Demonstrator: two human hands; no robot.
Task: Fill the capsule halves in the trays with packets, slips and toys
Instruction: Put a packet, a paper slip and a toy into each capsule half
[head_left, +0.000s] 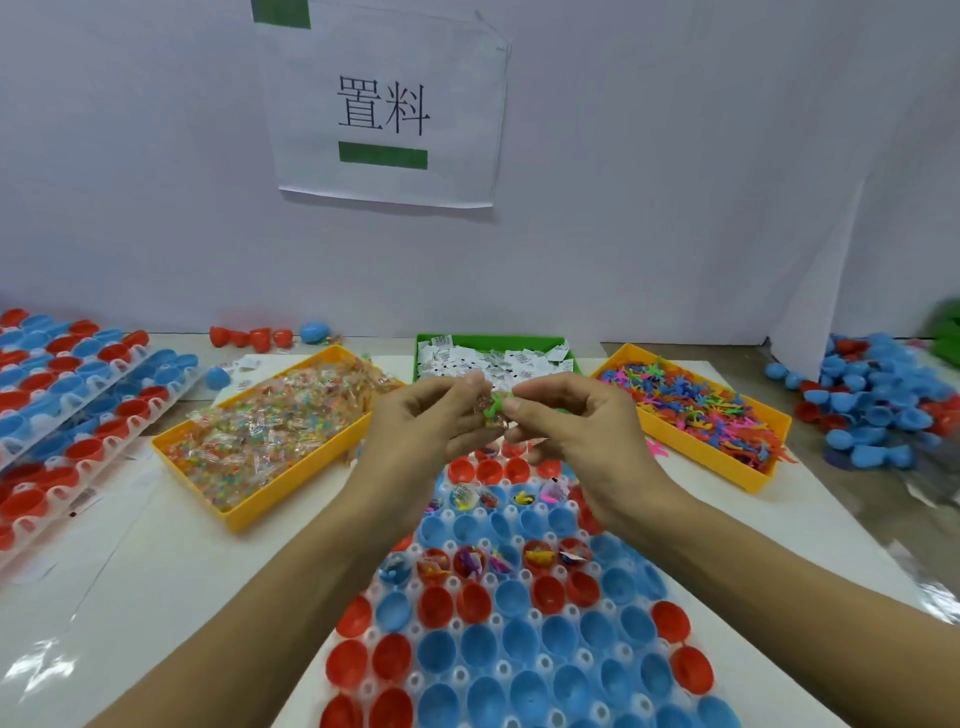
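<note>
A clear tray (524, 670) of red and blue capsule halves lies in front of me; two of its rows hold packets and toys, the others are hollow. Above its far end my left hand (421, 421) and my right hand (566, 421) meet. Between their fingertips they pinch a small bundle: a clear bead packet and a green toy (491, 408). A yellow bin of bead packets (270, 441) sits at the left, a green bin of paper slips (493, 358) behind the hands, and a yellow bin of colourful toys (701, 415) at the right.
More trays of capsule halves (67, 415) are stacked at the far left. A heap of loose blue and red halves (878, 400) lies at the far right. A few loose capsules (260, 336) rest by the white back wall, which carries a paper sign (384, 104).
</note>
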